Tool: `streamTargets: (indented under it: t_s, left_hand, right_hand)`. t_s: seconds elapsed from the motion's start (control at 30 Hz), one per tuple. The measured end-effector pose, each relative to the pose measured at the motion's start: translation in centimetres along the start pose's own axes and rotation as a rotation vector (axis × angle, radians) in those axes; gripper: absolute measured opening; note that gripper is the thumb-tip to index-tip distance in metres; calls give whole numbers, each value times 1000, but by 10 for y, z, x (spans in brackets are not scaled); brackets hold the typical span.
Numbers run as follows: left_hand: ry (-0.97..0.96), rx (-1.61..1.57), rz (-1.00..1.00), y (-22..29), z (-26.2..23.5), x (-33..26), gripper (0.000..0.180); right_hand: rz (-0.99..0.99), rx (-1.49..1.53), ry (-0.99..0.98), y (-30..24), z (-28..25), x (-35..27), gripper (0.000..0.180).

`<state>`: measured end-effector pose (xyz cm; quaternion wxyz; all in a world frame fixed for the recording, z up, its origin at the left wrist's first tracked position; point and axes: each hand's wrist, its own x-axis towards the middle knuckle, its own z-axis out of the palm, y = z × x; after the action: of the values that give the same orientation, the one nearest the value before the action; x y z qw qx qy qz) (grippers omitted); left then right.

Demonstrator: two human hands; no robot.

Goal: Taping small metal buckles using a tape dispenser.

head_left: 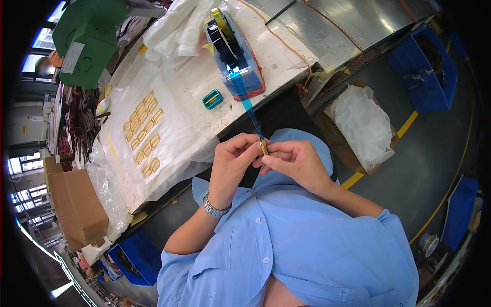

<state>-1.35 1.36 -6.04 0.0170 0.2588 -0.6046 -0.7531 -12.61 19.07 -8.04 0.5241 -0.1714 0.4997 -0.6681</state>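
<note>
Buckle [263, 147] — gold, between both hands [303, 162]

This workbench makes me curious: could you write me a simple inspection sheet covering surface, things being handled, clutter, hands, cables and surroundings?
Surface: white tabletop, marked; plastic sheeting over its left part.
Things being handled: small gold piece; blue tape runs to it from the tape dispenser. Gold frames lie in rows.
Clutter: crumpled white plastic at the back.
Hands: left hand and right hand both pinch the gold piece.
Cables: nothing seen for certain; a tan cord crosses the bench.
Surroundings: cardboard box at left; blue bin and yellow floor line at right.
</note>
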Motion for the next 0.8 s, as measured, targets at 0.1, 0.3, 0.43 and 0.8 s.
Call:
streamTargets:
  t_s: [0.1,0.3,0.43,0.8]
  left_hand:
    - [40,25,-1,0,3,5,17]
    - [61,-86,-135,-2,-4,14,16]
    - [3,-222,-240,-5,-11,17,18]
    - [-74,-378,-413,5,-13,24,21]
  right_hand:
    - [34,3,-6,0,0,1,32]
    - [7,68,28,-2,3,-2,56]
    - [-46,-14,-6,-9,5,-2,66]
    - [-47,-433,77,-44,2,17,69]
